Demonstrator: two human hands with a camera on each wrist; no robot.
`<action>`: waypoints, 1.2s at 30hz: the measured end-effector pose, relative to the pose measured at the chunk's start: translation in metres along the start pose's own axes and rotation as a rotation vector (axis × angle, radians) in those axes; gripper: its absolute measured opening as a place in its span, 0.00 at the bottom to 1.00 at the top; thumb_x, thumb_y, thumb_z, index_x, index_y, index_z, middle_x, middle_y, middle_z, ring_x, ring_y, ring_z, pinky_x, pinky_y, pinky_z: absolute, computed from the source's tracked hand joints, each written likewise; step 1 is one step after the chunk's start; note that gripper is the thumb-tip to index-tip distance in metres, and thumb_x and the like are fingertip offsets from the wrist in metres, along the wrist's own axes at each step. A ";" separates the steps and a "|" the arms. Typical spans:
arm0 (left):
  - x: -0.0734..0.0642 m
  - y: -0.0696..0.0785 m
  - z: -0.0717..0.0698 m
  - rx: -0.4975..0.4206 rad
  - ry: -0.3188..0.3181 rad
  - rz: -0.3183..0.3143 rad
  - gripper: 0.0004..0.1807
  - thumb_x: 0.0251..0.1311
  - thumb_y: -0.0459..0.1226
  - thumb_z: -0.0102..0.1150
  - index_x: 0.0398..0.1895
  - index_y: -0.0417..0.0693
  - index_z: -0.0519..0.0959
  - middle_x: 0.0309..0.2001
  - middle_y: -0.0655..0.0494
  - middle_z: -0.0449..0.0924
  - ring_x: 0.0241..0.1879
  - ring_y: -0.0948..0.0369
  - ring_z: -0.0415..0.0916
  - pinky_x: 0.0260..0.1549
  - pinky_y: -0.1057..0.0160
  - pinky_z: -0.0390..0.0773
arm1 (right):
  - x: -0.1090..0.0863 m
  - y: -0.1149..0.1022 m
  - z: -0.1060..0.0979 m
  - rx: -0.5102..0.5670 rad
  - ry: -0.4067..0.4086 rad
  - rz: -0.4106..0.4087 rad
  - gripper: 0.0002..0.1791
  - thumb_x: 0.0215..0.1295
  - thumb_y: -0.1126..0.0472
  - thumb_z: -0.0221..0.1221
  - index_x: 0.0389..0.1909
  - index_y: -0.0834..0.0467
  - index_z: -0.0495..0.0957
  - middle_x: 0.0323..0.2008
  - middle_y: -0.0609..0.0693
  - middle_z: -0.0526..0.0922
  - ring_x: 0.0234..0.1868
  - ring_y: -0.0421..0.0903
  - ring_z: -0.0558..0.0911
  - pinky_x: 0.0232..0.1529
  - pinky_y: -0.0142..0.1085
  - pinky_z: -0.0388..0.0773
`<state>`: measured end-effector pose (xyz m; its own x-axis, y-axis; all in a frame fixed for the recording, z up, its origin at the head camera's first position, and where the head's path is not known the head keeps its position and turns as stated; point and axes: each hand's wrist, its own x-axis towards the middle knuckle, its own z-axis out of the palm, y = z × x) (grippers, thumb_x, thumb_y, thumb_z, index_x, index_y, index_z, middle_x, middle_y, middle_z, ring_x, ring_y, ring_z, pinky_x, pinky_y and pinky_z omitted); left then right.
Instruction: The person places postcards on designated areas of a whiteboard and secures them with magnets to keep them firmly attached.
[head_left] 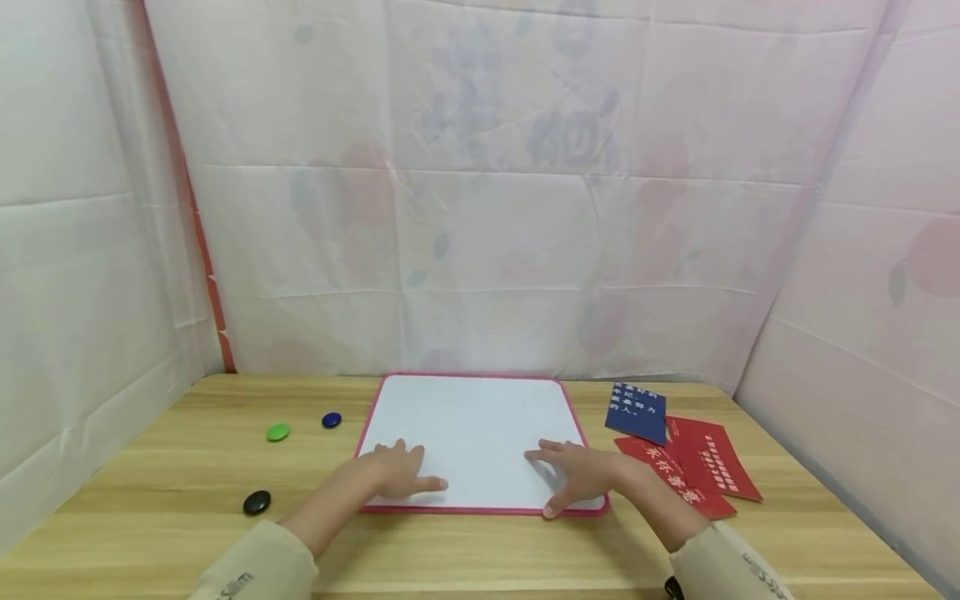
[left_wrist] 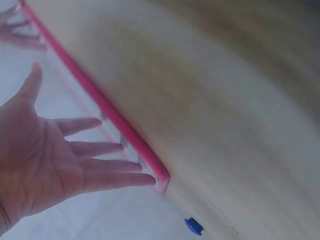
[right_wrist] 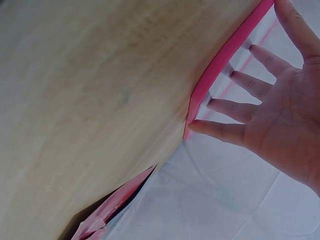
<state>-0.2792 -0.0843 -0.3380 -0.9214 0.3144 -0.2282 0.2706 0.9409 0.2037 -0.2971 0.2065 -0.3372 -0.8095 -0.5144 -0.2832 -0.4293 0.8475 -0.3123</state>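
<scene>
A white board (head_left: pixel 480 425) with a pink rim lies flat on the wooden table, long side toward me. My left hand (head_left: pixel 401 472) is over its near left part, fingers spread and thumb pointing right. Over the near right corner is my right hand (head_left: pixel 577 473), its fingers spread as well and the thumb by the near rim. Both wrist views show straight, parted fingers with nothing held: the left palm (left_wrist: pixel 40 160) beside the pink rim (left_wrist: pixel 120 122), and the right palm (right_wrist: pixel 285 120) likewise. Whether the fingertips touch the board I cannot tell for every finger.
Left of the board lie a green round magnet-like disc (head_left: pixel 277 432), a blue one (head_left: pixel 332 420) and a black one (head_left: pixel 257 502). On the right are a dark blue card (head_left: pixel 636 413) and red cards (head_left: pixel 712 458) with white writing. Pale cloth (head_left: pixel 480 233) hangs behind the table (head_left: pixel 450 550).
</scene>
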 end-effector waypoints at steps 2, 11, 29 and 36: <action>0.002 -0.003 -0.005 -0.069 0.023 0.043 0.40 0.59 0.59 0.49 0.61 0.33 0.65 0.60 0.35 0.63 0.61 0.39 0.56 0.58 0.43 0.57 | 0.000 0.000 0.000 0.004 0.003 -0.003 0.44 0.48 0.45 0.67 0.66 0.52 0.62 0.67 0.57 0.56 0.66 0.61 0.53 0.59 0.60 0.53; 0.011 -0.013 -0.017 -0.392 0.145 0.211 0.36 0.63 0.57 0.44 0.62 0.37 0.65 0.61 0.42 0.65 0.62 0.47 0.58 0.58 0.47 0.58 | -0.001 0.000 0.001 0.017 0.009 -0.003 0.44 0.48 0.45 0.67 0.66 0.53 0.62 0.67 0.58 0.56 0.66 0.62 0.53 0.58 0.61 0.53; 0.010 -0.062 -0.006 -0.453 0.296 0.112 0.26 0.59 0.39 0.58 0.60 0.40 0.69 0.60 0.39 0.65 0.61 0.42 0.58 0.56 0.42 0.59 | 0.001 0.001 0.002 0.029 0.002 0.019 0.44 0.47 0.44 0.67 0.65 0.51 0.63 0.67 0.55 0.57 0.66 0.60 0.54 0.57 0.62 0.54; 0.006 -0.066 -0.001 -0.405 0.160 0.052 0.28 0.54 0.35 0.62 0.59 0.38 0.69 0.60 0.37 0.63 0.62 0.41 0.55 0.58 0.42 0.56 | 0.000 0.002 0.001 0.034 0.006 0.017 0.43 0.46 0.45 0.67 0.64 0.52 0.64 0.66 0.56 0.58 0.66 0.60 0.55 0.56 0.63 0.55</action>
<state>-0.3031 -0.1442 -0.3520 -0.9496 0.3068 -0.0636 0.2163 0.7887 0.5754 -0.2970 0.2078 -0.3388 -0.8188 -0.4993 -0.2832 -0.4017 0.8509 -0.3386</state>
